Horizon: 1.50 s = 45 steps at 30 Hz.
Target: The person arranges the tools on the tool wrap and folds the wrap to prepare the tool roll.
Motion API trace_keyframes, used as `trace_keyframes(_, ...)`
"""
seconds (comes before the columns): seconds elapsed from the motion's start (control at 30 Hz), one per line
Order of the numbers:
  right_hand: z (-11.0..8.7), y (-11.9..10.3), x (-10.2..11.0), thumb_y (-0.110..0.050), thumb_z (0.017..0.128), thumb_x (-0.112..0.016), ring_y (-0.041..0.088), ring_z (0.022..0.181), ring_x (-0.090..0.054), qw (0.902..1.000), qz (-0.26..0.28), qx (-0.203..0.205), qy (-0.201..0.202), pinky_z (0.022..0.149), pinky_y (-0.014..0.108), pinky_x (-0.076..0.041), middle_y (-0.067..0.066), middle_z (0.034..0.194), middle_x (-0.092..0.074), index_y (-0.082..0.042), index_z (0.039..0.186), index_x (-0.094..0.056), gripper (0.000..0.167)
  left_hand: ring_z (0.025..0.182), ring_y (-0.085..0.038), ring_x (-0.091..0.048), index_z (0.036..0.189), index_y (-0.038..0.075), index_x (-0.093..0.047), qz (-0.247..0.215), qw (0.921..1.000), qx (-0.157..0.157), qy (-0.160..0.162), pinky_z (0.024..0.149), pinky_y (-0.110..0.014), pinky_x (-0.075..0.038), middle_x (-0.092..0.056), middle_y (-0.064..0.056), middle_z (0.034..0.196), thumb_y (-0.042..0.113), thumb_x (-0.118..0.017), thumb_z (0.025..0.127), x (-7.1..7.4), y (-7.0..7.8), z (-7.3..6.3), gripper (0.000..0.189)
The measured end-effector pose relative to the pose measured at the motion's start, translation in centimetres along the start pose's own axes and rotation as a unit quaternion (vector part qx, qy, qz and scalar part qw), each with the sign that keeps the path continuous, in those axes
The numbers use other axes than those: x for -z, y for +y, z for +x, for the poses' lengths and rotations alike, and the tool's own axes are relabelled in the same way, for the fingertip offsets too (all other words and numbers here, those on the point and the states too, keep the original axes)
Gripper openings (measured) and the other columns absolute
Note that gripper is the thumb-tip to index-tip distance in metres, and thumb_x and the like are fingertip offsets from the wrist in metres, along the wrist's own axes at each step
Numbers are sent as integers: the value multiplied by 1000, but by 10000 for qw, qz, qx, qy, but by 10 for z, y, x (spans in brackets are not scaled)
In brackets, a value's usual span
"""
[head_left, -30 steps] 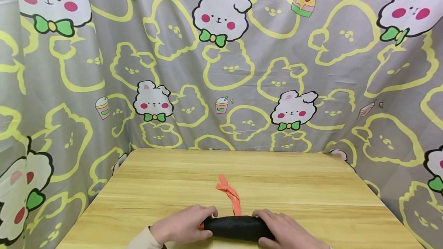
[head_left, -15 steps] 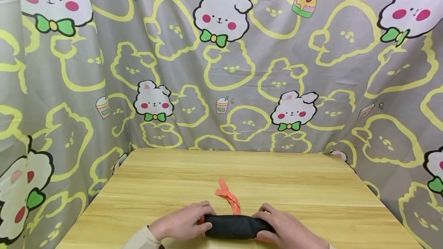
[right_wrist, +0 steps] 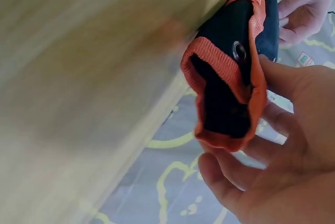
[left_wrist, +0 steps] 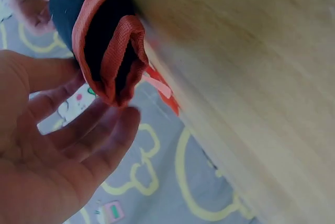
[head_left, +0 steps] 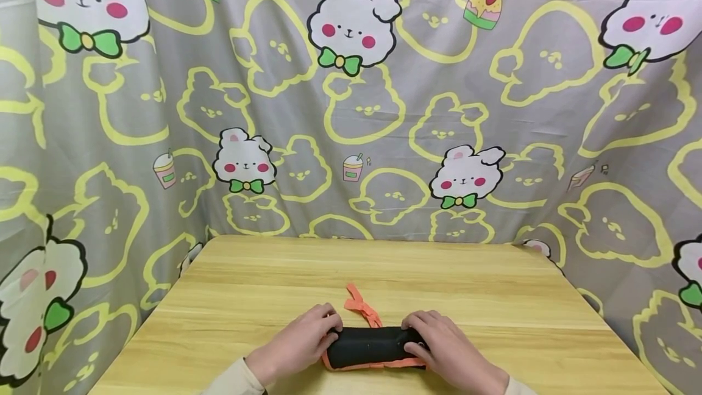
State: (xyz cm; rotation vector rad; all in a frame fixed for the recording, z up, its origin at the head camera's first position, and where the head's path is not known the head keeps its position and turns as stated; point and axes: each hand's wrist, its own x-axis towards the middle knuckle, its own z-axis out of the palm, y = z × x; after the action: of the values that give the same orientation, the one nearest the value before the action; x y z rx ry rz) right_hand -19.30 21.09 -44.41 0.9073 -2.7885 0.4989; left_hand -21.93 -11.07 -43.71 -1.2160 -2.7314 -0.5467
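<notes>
A black fabric roll with orange edging lies crosswise near the front of the table, rolled into a thick tube. My left hand grips its left end, thumb on the near side and fingers over the far side. At the right end, my right hand holds the tube the same way. Beyond the roll, orange ties trail onto the wood. The left wrist view shows folded layers with orange trim at that end. In the right wrist view, a metal eyelet sits beside the hollow, orange-rimmed opening.
The wooden table stretches away behind the roll. A grey curtain printed with rabbits and yellow outlines hangs around its back and sides.
The roll has turned and shifted slightly away from me, so orange edging now shows along its near side. Both hands moved with it, and less of the ties is visible.
</notes>
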Motion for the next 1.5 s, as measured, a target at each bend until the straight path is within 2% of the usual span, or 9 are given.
trace_keyframes(0.13, -2, -5, -1, -36, 96, -72, 15, 103, -59, 9962, -729, 260, 407, 84, 42, -54, -8, 119, -60, -23, 120, -66, 28, 89, -5, -55, 104, 19, -73, 690, 9976, -75, 67, 74, -20, -54, -61, 8, 102, 10, -71, 96, -2, 8, 0, 12)
trace_keyframes(0.27, -6, -7, 0, -38, 94, -74, 15, 102, -61, 9937, -983, 415, 333, 83, 41, -55, -7, 116, -62, -22, 122, -66, 33, 87, -6, -57, 108, 20, -74, 890, 9959, -35, -160, 72, -21, -54, -64, 8, 101, 18, -71, 98, 1, 13, -3, 11)
trace_keyframes(0.4, -9, -6, 2, -54, 92, -71, 20, 108, -63, 9952, -898, 219, -318, 89, 48, -54, -2, 124, -63, -19, 134, -63, 55, 94, -8, -62, 122, 19, -69, 897, 9936, 162, -667, 74, -27, -56, -66, 5, 110, 40, -72, 96, 2, 15, -6, 33)
trace_keyframes(0.53, -10, -5, 2, -50, 88, -77, 21, 110, -63, 9939, -683, 33, -870, 90, 50, -54, 0, 128, -63, -17, 141, -58, 65, 101, -9, -63, 133, 18, -63, 836, 9899, 291, -1111, 78, -30, -56, -66, 2, 120, 50, -76, 90, -1, 16, -8, 56)
trace_keyframes(0.87, -12, -6, 1, -27, 90, -78, 2, 86, -51, 9978, -300, 132, -582, 66, 26, -49, -8, 115, -54, -19, 133, -62, 47, 98, -9, -64, 127, 18, -65, 1038, 9887, 243, -1057, 78, -30, -57, -67, 3, 114, 39, -82, 87, -3, 18, -7, 48)
trace_keyframes(1.0, -13, -7, 2, -29, 88, -80, 1, 84, -51, 9963, -252, 55, -817, 65, 26, -47, -9, 115, -54, -20, 133, -62, 50, 97, -6, -64, 129, 18, -65, 673, 9907, 226, -1157, 78, -28, -56, -68, 3, 114, 35, -79, 90, 0, 16, -8, 45)
trace_keyframes(1.13, -13, -6, 4, -32, 84, -84, 2, 84, -54, 9940, -298, 19, -1053, 64, 27, -49, -7, 116, -56, -20, 133, -61, 55, 81, 1, -58, 126, 19, -64, -80, 9923, 143, -1230, 69, -21, -51, -67, 10, 103, 31, -74, 94, 4, 12, -9, 36)
trace_keyframes(1.3, -13, -4, 7, -35, 88, -81, -1, 88, -57, 9938, 34, -102, -1103, 70, 29, -53, -13, 112, -60, -24, 130, -61, 48, 61, 5, -51, 118, 20, -60, -1343, 9806, 63, -1427, 59, -16, -47, -61, 19, 85, 25, -64, 101, 10, 4, -10, 19)
trace_keyframes(1.5, -14, 1, 12, -49, 97, -65, -4, 83, -55, 9921, 652, -61, -1070, 68, 26, -50, -18, 106, -64, -25, 123, -63, 34, 76, 5, -58, 121, 14, -67, -1891, 9724, 221, -1348, 69, -19, -52, -67, 16, 96, 28, -56, 106, 13, -5, -6, 23)
